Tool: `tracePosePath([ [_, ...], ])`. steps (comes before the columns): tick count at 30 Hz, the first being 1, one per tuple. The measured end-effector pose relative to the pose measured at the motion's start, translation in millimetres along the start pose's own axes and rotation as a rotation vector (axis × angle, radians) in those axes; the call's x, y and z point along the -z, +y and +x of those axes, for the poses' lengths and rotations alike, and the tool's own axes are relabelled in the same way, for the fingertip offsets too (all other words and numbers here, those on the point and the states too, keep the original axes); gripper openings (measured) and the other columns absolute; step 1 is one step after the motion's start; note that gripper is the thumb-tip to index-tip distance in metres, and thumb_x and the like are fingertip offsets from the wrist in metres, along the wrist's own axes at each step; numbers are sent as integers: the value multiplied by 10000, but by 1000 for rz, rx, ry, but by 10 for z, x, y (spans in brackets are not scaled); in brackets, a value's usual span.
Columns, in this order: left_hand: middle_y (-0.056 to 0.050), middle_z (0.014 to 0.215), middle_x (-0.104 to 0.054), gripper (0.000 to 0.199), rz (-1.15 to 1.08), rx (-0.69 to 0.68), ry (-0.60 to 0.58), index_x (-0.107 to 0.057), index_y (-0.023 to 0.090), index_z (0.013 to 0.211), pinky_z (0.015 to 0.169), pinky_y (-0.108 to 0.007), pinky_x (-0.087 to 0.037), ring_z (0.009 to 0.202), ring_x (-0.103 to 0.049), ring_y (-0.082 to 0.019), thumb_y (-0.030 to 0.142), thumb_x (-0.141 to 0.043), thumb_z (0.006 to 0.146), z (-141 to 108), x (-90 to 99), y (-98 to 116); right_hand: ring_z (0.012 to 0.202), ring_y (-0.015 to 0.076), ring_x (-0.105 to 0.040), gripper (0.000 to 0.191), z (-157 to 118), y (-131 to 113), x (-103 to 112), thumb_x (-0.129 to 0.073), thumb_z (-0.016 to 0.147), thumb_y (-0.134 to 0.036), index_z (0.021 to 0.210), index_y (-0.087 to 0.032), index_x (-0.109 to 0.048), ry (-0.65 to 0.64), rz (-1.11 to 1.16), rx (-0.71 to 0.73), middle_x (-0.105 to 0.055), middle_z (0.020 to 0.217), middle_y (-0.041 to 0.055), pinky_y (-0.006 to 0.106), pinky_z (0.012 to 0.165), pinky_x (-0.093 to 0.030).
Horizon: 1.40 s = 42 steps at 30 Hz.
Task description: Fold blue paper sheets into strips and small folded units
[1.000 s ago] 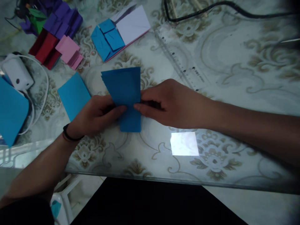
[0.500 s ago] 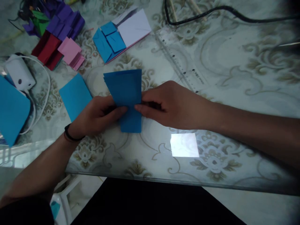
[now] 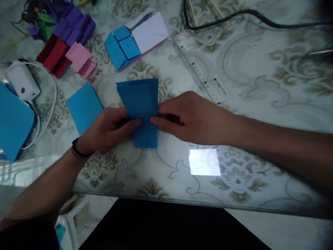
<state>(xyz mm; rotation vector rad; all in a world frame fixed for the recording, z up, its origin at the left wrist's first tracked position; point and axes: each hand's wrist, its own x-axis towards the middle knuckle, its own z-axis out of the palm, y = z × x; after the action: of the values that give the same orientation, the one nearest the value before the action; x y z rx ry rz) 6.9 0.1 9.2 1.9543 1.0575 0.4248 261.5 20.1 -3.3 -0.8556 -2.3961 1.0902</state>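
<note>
A folded piece of blue paper (image 3: 142,99) is held above the patterned table, its layers fanning slightly at the upper left edge. My left hand (image 3: 106,128), with a dark band at the wrist, pinches it from the left, thumb on the front and fingers behind. On the right edge, the thumb and forefinger of my right hand (image 3: 187,116) grip the same paper; the fingers' far ends are hidden behind it. Just beyond my left hand lies a flat blue paper piece (image 3: 84,107), partly covered by that hand.
Folded red (image 3: 54,57), pink (image 3: 80,59) and purple paper pieces (image 3: 75,26) lie at the upper left. A blue-and-white folded paper (image 3: 125,48), a clear ruler (image 3: 197,69) and a black cable (image 3: 234,15) are farther back. A white device (image 3: 24,81) with a cord sits left.
Both hands keep the same hold on the blue paper. The whole view has shifted very slightly; nothing else visibly differs.
</note>
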Motion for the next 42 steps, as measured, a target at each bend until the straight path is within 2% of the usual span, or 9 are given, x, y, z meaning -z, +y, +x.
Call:
tracePosePath([
  [4,9,734,-685,223,2,6,11,-784,208,1041,596,-240,-505,664,-619,-151,366,-629,1014,-1,-1,4,561,101,-383,380,-2,10,-4,-519,1005,-317,664,-203,-396,9,6,7,-413,564,-40,288,600,-249],
  [8,12,690,-664,241,38,24,8,-780,196,1010,623,-252,-511,682,-625,-163,379,-623,1016,-10,3,12,558,100,-383,378,5,6,-6,-521,1000,-311,662,-202,-395,10,6,8,-403,561,-40,286,596,-251],
  [14,13,669,-653,246,64,-10,14,-769,207,963,582,-251,-476,637,-597,-155,397,-622,1014,1,6,2,547,93,-375,384,0,-3,-2,-524,997,-307,654,-201,-387,19,18,0,-399,555,-44,290,589,-247],
  [23,15,636,-612,220,51,-49,24,-749,209,903,607,-256,-506,652,-629,-161,362,-632,1010,7,6,-19,553,91,-387,379,-8,0,-3,-530,995,-296,655,-197,-398,26,40,10,-408,556,-45,289,594,-260],
  [31,13,656,-628,250,66,-19,25,-748,209,908,639,-252,-537,702,-653,-173,401,-625,1010,3,0,-17,559,96,-389,383,-7,9,-9,-521,998,-299,652,-202,-389,28,35,18,-403,560,-44,294,594,-271],
  [38,28,653,-606,240,46,-30,1,-739,192,908,616,-251,-475,608,-526,-132,380,-633,1013,-1,16,-16,560,92,-396,373,-6,12,-10,-532,991,-298,654,-195,-410,27,43,11,-432,559,-39,288,596,-264],
  [42,25,655,-601,246,39,-26,2,-739,193,906,583,-254,-447,608,-517,-135,377,-623,1020,1,12,-6,560,89,-393,370,-10,14,-14,-528,995,-293,657,-194,-415,36,40,22,-425,553,-44,283,596,-263],
])
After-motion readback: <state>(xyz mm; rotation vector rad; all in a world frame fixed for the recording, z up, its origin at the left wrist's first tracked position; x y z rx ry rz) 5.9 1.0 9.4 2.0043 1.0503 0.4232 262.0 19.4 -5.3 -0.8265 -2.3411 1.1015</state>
